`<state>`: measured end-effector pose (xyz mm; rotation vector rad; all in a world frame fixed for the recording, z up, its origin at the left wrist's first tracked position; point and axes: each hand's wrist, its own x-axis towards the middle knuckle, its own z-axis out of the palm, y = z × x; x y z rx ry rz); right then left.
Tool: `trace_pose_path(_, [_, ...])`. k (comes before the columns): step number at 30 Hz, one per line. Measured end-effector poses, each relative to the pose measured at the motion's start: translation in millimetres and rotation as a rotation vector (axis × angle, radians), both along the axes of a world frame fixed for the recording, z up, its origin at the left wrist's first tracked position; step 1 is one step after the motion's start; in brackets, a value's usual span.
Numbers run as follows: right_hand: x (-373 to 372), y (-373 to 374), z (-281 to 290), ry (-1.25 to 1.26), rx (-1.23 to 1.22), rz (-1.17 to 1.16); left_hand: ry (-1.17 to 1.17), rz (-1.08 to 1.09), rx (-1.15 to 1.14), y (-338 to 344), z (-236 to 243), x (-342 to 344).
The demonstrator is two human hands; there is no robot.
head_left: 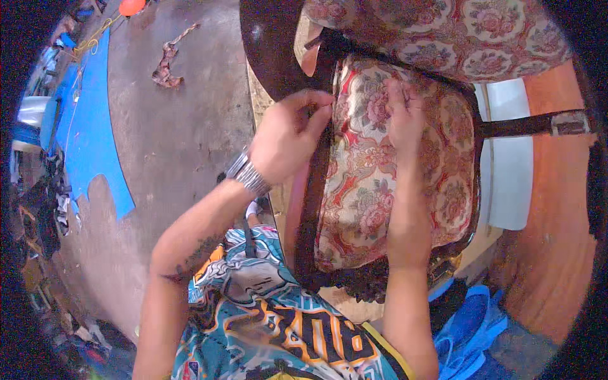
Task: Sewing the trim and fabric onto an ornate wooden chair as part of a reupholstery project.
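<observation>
My left hand (294, 130), with a metal watch on the wrist, is at the dark left edge of a floral padded fabric piece (373, 196) with dark trim. Its fingers are curled into a pinch on something too small to make out. My right hand (403, 117) is blurred over the upper middle of that fabric, and I cannot tell whether it holds anything. A second floral section (487, 35) lies above it at the top right. A dark strap with a buckle (570, 123) extends to the right.
A worn board (183, 139) fills the left, bearing a crumpled scrap (168, 76) and a blue cut sheet (98, 152). An orange round object (132, 6) sits at the top. Light blue sheets (506, 177) lie on the right, and blue bags (468, 335) at the lower right.
</observation>
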<state>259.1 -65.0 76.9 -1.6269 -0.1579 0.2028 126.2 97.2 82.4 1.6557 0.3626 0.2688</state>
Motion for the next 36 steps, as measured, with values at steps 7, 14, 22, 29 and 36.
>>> trace_pose_path(7, [13, -8, -5, -0.164, -0.037, 0.043, 0.08, 0.009, 0.152, 4, 40, 1])
trace_pose_path(14, [-5, 9, 12, -0.295, 0.022, 0.153, 0.006, -0.152, 0.536, -9, -6, -2])
trace_pose_path(22, [3, -8, 42, -0.385, -0.164, 0.367, 0.326, -0.192, 0.422, -4, -2, 23])
trace_pose_path(29, [-26, 0, 48, -0.504, -0.024, 0.41, 0.537, -0.486, 0.399, 3, -19, 52])
trace_pose_path(36, [-65, -44, 75, -0.508, -0.424, 0.417, 0.141, -0.043, 0.145, -47, 13, -17])
